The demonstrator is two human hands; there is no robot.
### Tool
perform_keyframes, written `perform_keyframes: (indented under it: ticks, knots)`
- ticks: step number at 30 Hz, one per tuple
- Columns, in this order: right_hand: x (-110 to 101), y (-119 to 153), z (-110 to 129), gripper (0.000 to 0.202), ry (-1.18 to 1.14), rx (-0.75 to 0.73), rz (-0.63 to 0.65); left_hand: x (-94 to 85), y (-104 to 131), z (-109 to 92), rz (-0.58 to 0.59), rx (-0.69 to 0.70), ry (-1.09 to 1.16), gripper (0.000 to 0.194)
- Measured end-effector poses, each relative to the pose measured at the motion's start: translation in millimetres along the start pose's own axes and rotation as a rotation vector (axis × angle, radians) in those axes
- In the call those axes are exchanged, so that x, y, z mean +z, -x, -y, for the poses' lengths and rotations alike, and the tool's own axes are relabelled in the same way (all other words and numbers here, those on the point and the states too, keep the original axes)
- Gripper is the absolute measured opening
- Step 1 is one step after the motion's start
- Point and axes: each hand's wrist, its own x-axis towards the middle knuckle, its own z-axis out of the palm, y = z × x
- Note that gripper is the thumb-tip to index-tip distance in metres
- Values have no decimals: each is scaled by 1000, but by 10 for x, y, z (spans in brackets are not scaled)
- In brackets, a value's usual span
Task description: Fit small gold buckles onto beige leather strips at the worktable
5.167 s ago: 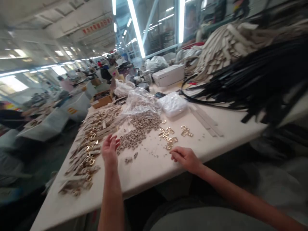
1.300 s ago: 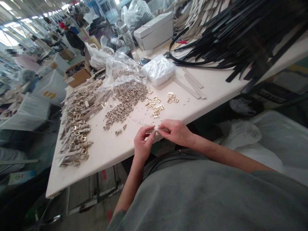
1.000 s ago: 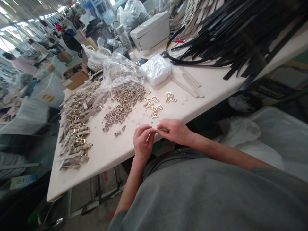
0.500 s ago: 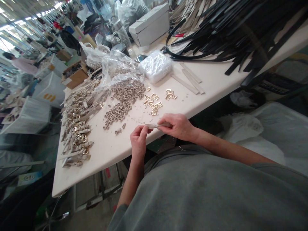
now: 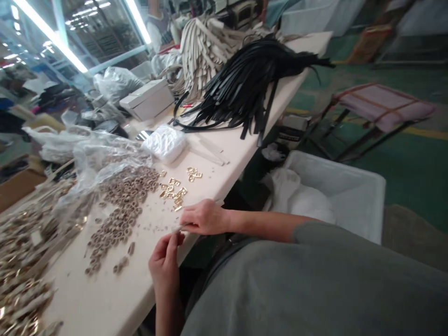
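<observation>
Near the table's front edge, my left hand [image 5: 165, 254] pinches one end of a short beige strap [image 5: 178, 229] between thumb and fingers. Closed around the other end is my right hand [image 5: 207, 217]; most of the strap is hidden by the fingers. Just beyond the hands lie several gold buckles [image 5: 174, 190] in a loose group. To their left spreads a heap of small beige loops [image 5: 126, 210], with a few apart from it. Tiny scraps dot the tabletop close to my fingers.
Finished-looking beige straps with gold buckles [image 5: 21, 289] pile at the left. Clear plastic bags [image 5: 98, 149], a white wrapped packet [image 5: 166, 142], a white box [image 5: 147, 99] and black straps [image 5: 241, 84] cover the far side. A white bin [image 5: 350, 186] and a stool [image 5: 385, 102] stand right.
The camera view has swung to the right, bringing the bin and stool into sight. Both hands still hold the strap, of which less shows between the fingers now.
</observation>
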Motion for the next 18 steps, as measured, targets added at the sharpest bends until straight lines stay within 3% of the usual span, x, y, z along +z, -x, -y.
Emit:
perform_keyframes:
  ticks: [6, 13, 18]
  knots:
    - [-14, -65, -404, 11, 124, 313, 27, -153, -44, 154, -121, -58, -48, 26]
    - [34, -11, -397, 9, 204, 316, -25, -179, -105, 371, -80, 111, -96, 17]
    - [105, -31, -504, 9, 184, 270, -61, -145, -110, 348, -61, 186, -91, 25]
